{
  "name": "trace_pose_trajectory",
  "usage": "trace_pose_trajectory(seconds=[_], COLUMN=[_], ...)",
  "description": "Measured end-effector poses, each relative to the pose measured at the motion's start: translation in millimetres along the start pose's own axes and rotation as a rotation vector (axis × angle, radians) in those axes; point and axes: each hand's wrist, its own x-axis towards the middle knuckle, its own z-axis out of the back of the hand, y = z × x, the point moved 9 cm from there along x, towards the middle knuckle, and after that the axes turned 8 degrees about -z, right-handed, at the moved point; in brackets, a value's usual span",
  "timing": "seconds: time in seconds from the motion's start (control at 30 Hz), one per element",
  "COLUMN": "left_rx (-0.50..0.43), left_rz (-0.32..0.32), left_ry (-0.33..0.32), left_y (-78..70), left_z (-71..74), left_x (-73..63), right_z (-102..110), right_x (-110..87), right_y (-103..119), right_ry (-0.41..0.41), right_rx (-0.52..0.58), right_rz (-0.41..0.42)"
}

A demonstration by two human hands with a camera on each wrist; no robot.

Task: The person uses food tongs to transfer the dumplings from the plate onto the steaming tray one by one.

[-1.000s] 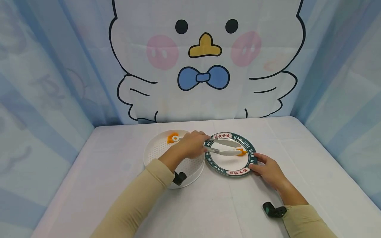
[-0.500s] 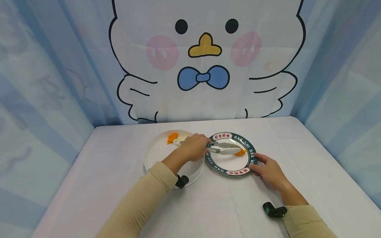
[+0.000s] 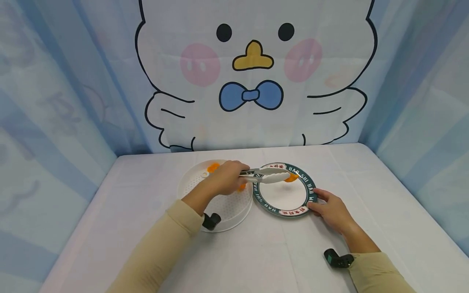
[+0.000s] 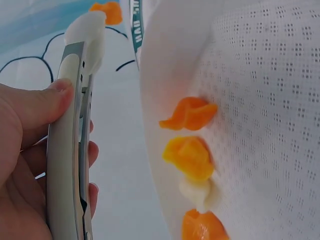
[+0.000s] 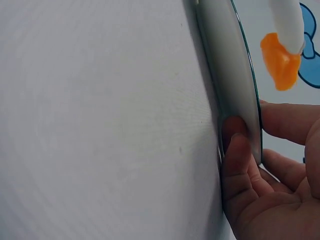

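My left hand (image 3: 228, 177) grips metal tongs (image 3: 253, 175) with white tips. An orange dumpling-shaped piece (image 3: 292, 178) is held at the tips, raised over the green-rimmed plate (image 3: 280, 197); the right wrist view shows this orange piece (image 5: 281, 62) in the air above the rim. At the plate's right side, my right hand (image 3: 331, 211) pinches the rim between thumb and fingers. Left of it stands a white perforated steamer tray (image 3: 231, 207), partly hidden by my left hand. Inside lie an orange piece (image 4: 192, 114), a yellow piece (image 4: 190, 157) and a whitish piece (image 4: 196, 191).
Tray and plate stand side by side, nearly touching, on a white-covered table (image 3: 278, 260). A cartoon-printed cloth (image 3: 253, 122) hangs behind the table, with blue curtains (image 3: 55, 122) on both sides.
The tongs and the orange piece have risen off the plate and shifted left, toward the tray. My right hand and the plate have stayed in place.
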Motion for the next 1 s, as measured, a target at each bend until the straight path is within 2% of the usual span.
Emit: trace_pose_trajectory(seconds=[0.23,0.63,0.8,1.0], left_rx=[-0.019,-0.02,-0.031,-0.038], left_rz=[0.059,0.077,0.1,0.106], left_ry=[-0.049,-0.107,-0.115,-0.119], left_y=[20.6,44.9,54.2,65.4], left_z=[19.0,50.4,55.9,54.5], left_x=[-26.1,-72.8,-91.8,-109.4], right_z=[0,-1,-1,-2], right_x=[-3.2,-6.3,-5.8,-4.3], right_y=[1,1,2,2], right_ry=[0.003,0.004,0.008,0.005], right_rx=[-0.001,0.014,0.015,0.015], right_rz=[0.015,0.026,0.034,0.039])
